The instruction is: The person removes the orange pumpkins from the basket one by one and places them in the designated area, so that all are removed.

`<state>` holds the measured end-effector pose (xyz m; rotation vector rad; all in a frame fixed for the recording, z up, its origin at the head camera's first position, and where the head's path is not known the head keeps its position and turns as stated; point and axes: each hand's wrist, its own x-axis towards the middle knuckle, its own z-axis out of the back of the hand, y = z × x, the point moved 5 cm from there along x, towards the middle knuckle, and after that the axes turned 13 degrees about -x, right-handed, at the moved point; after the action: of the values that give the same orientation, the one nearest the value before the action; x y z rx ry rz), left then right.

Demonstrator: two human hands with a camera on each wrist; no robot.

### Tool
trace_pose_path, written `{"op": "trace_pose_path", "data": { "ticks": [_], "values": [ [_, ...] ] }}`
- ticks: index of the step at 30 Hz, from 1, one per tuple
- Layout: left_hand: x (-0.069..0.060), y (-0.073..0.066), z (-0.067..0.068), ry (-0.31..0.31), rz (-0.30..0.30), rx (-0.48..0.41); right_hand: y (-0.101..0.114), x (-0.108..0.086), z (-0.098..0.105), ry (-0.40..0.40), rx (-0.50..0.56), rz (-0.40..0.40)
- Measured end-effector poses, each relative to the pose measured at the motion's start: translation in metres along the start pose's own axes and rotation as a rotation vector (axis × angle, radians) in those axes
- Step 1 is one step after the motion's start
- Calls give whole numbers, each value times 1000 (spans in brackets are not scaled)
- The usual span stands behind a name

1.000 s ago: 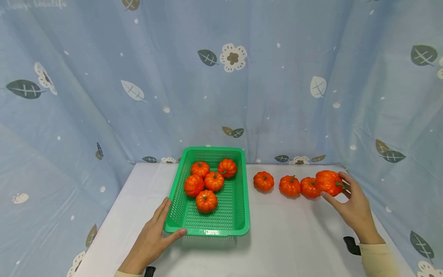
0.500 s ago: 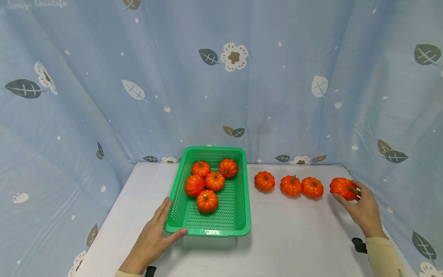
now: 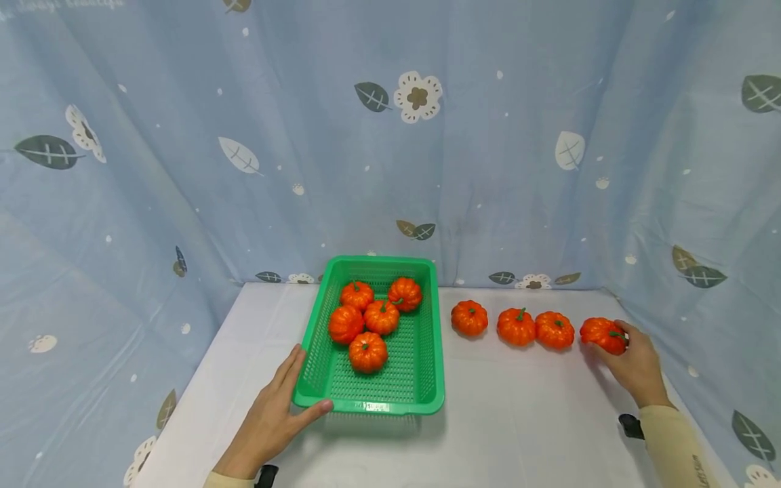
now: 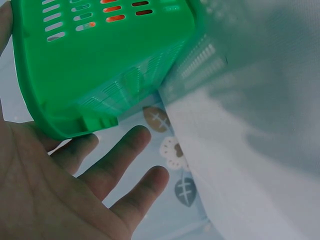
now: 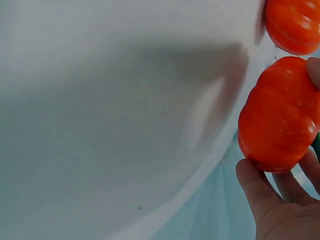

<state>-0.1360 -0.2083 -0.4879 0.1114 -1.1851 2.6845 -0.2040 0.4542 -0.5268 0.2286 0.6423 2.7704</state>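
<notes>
One pumpkin (image 3: pixel 599 334) sits in the right hand (image 3: pixel 636 364).

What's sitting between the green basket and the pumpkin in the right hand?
Three orange pumpkins, in a row on the white table. The head view shows them between the green basket and the held pumpkin in the right hand.

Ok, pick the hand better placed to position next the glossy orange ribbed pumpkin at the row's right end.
Probably the right hand: it holds that pumpkin, while the left hand touches the green plastic basket, farther off.
</notes>
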Motion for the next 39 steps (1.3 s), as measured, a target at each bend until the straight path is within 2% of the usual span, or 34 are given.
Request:
{"op": "trace_pose_path", "data": {
  "ticks": [5, 13, 17, 27, 29, 33, 36, 39],
  "values": [
    [0, 0, 1, -2, -1, 3, -2, -1, -8, 52, -17, -25],
    [1, 0, -1, 0, 11, 2, 2, -1, -10, 61, -43, -19],
    [1, -1, -1, 2, 7, 3, 2, -1, -12, 84, -43, -38],
    [0, -2, -1, 3, -2, 9, -2, 2, -13, 81, -43, -87],
    [0, -2, -1, 5, 6, 4, 0, 1, -11, 47, -45, -86],
    [1, 0, -1, 5, 16, -4, 9, -5, 1, -128, -7, -47],
    [1, 0, -1, 1, 15, -2, 20, -10, 12, -275, 41, 12],
    [1, 0, -1, -1, 15, 1, 39, -14, 22, -383, 103, 99]
  ]
}}
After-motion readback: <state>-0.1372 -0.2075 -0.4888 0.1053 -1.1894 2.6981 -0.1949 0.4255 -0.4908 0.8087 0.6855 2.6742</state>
